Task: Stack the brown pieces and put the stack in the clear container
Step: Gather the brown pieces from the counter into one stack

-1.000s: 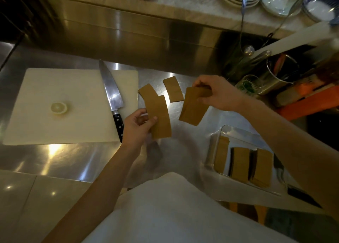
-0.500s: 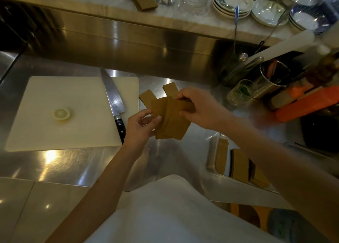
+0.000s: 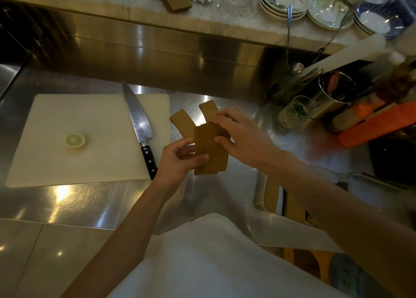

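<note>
Container (image 3: 258,192): brown pieces (image 3: 271,196) stand inside.
My left hand (image 3: 180,158): grips stack (image 3: 210,153).
My right hand (image 3: 243,135): pinches stack top.

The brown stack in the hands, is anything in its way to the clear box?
Nothing visible blocks it. The brown stack is held above bare steel counter, and the clear container lies to its right. The right forearm hides much of that container.

No readable writing

Nothing here carries legible text, labels, brands or numbers; the dim, blurred bottles and containers at the right show only colour.
</note>
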